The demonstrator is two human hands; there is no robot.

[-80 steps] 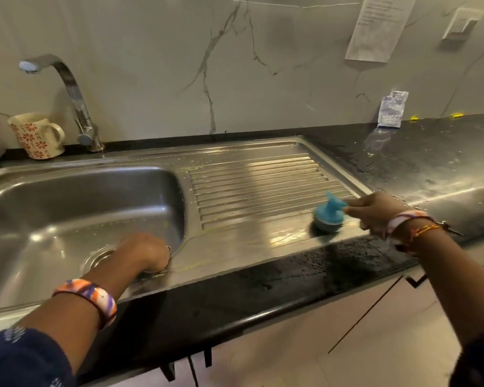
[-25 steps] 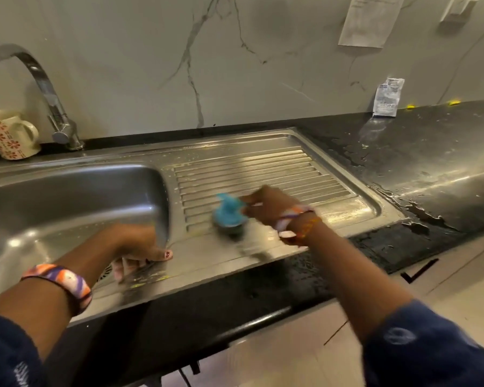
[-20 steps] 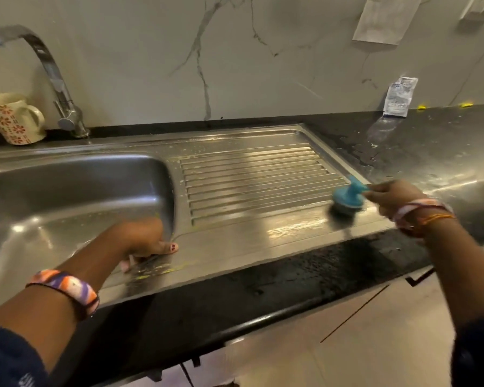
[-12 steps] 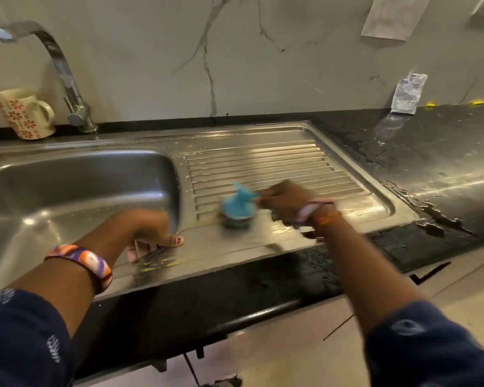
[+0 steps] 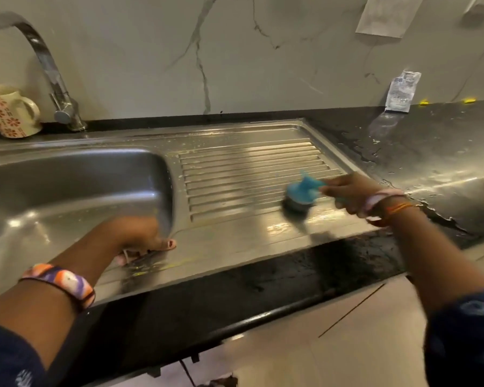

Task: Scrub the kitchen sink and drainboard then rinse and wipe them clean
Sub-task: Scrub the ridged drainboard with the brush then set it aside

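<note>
A steel sink basin (image 5: pixel 67 185) lies at the left, with its ribbed drainboard (image 5: pixel 249 169) to the right. My right hand (image 5: pixel 349 191) grips the handle of a blue scrub brush (image 5: pixel 301 195), whose dark bristles press on the front right part of the drainboard. The brush is motion-blurred. My left hand (image 5: pixel 140 236) holds the basin's front right corner, fingers curled over the rim and thumb on the flat steel. Yellowish soap streaks show on the steel beside it.
A chrome tap (image 5: pixel 53 79) stands behind the basin, with a floral mug (image 5: pixel 9 113) to its left. The black countertop (image 5: pixel 430 152) to the right is wet. A small sachet (image 5: pixel 401 92) leans on the marble wall, and a paper sheet (image 5: pixel 386 15) hangs above it.
My right hand has swept the brush back and forth along the drainboard, and since half a second ago it moved from the middle to the right. My left hand stays on the basin corner.
</note>
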